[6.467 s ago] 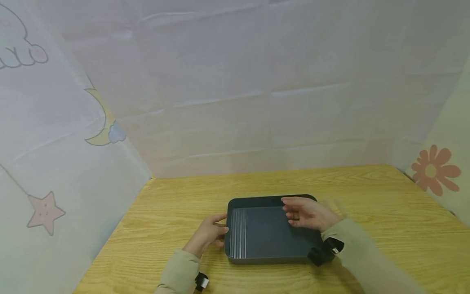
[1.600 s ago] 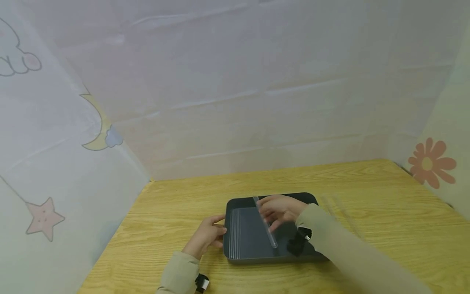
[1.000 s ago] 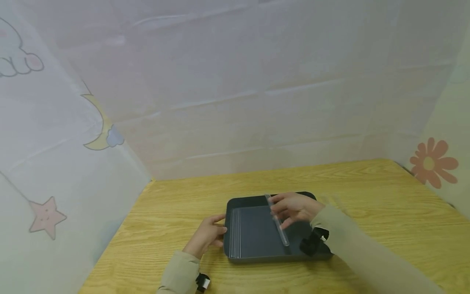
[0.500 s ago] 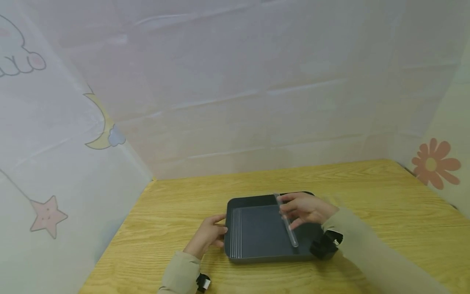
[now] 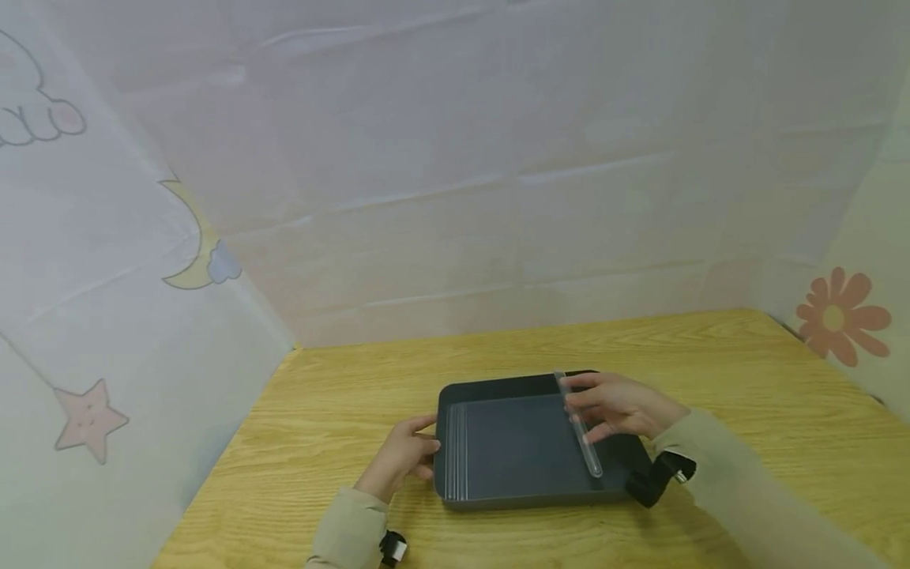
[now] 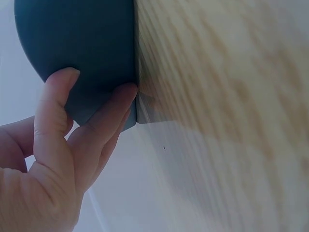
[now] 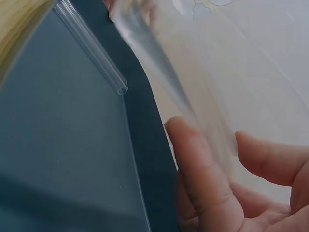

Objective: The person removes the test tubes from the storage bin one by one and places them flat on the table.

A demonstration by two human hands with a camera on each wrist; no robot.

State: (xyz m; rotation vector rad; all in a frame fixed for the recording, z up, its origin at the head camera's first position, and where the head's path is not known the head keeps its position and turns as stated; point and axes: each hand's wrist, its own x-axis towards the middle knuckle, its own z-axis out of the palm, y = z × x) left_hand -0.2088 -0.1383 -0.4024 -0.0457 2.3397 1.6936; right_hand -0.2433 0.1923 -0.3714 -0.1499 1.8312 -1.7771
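A dark grey tray (image 5: 522, 491) lies on the wooden table (image 5: 341, 411). My right hand (image 5: 584, 409) pinches a clear tube (image 5: 588, 453) and holds it slanted above the tray's right part. In the right wrist view the held tube (image 7: 164, 82) is blurred, close to my fingers (image 7: 203, 183). Other clear tubes (image 5: 455, 462) lie along the tray's left side, and one open-ended tube (image 7: 91, 48) shows near the tray (image 7: 63, 159) wall. My left hand (image 5: 425, 446) rests against the tray's left wall, thumb and fingers (image 6: 113, 108) pressed on the tray (image 6: 87, 38) corner.
Pale sheets printed with a moon (image 5: 195, 245), a star (image 5: 88, 415) and a flower (image 5: 842, 320) wall in the table on three sides. Bare wood stretches behind the tray and to its right (image 5: 746, 371).
Over the last second my right hand has carried the clear tube rightward across the tray, from its middle to its right part. The left hand has stayed on the tray's left wall.
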